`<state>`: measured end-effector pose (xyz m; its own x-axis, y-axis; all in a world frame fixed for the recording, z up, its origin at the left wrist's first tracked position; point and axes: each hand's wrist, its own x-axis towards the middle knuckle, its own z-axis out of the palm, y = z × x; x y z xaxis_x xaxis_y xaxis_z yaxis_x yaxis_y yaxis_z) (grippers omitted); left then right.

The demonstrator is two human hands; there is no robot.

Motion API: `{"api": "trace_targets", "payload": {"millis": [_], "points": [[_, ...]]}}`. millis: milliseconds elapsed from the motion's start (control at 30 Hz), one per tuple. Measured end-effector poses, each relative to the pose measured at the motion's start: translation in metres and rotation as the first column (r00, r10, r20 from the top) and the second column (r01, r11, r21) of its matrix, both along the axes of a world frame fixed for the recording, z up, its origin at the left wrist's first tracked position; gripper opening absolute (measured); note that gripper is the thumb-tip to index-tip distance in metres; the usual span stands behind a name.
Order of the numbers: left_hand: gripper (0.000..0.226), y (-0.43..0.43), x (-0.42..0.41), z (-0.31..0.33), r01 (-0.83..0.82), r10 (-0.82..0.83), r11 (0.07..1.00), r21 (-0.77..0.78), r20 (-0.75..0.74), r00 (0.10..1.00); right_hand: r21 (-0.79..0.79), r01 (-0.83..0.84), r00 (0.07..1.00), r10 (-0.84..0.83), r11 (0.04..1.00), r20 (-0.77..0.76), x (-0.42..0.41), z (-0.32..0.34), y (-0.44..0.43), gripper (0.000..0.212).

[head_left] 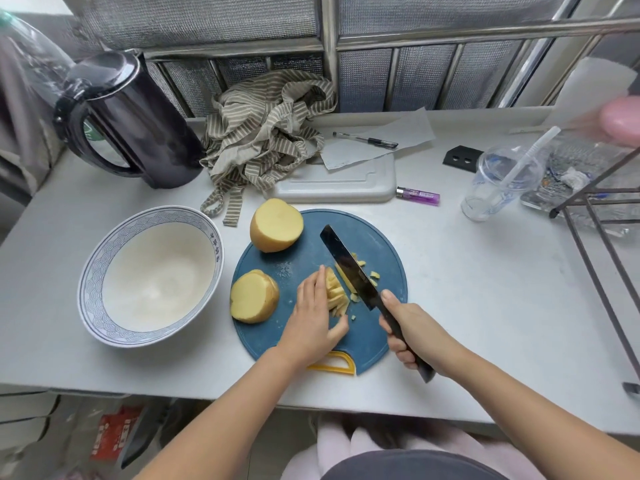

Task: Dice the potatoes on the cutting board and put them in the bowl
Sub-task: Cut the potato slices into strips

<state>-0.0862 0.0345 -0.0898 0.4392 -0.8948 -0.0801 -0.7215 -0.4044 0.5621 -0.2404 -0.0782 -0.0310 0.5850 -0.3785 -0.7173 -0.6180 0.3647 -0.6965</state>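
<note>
Blue round cutting board [304, 258] carries two potato halves [275, 225] on its left side and a sheaf of potato strips [337, 292] at centre, lying near-to-far. The left hand [311, 313] presses them with flat fingers. The right hand [412, 330] grips the knife [349, 268] — blade slanting far-left, handle near-right. The bowl [93, 268] stands left of the board — its blue rim characters are too small to read.

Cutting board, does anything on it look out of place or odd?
One potato half sits on the far-left rim of the blue cutting board, partly overhanging the table. A few cut bits lie scattered right of the knife. Otherwise nothing stands out.
</note>
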Motion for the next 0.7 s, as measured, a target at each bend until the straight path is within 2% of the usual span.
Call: {"api": "trace_targets", "payload": {"millis": [200, 400, 533, 700], "points": [[0.102, -0.014, -0.014, -0.001, -0.170, 0.171, 0.985, 0.036, -0.028, 0.985, -0.021, -0.013, 1.000, 0.013, 1.000, 0.006, -0.007, 0.002, -0.005, 0.054], [0.096, -0.038, -0.027, -0.003, -0.371, 0.371, 0.928, 0.018, 0.006, 0.929, -0.041, 0.004, 1.000, -0.004, 0.999, 0.007, -0.015, -0.001, -0.009, 0.053], [0.097, -0.027, -0.017, -0.006, -0.338, 0.337, 0.941, -0.020, -0.042, 0.941, -0.041, -0.010, 1.000, 0.010, 0.999, 0.009, -0.013, -0.001, -0.010, 0.053], [0.089, -0.004, -0.005, -0.012, -0.236, 0.235, 0.968, -0.085, -0.019, 0.972, -0.034, -0.010, 1.000, 0.011, 0.999, 0.024, -0.009, 0.000, -0.004, 0.053]]}}
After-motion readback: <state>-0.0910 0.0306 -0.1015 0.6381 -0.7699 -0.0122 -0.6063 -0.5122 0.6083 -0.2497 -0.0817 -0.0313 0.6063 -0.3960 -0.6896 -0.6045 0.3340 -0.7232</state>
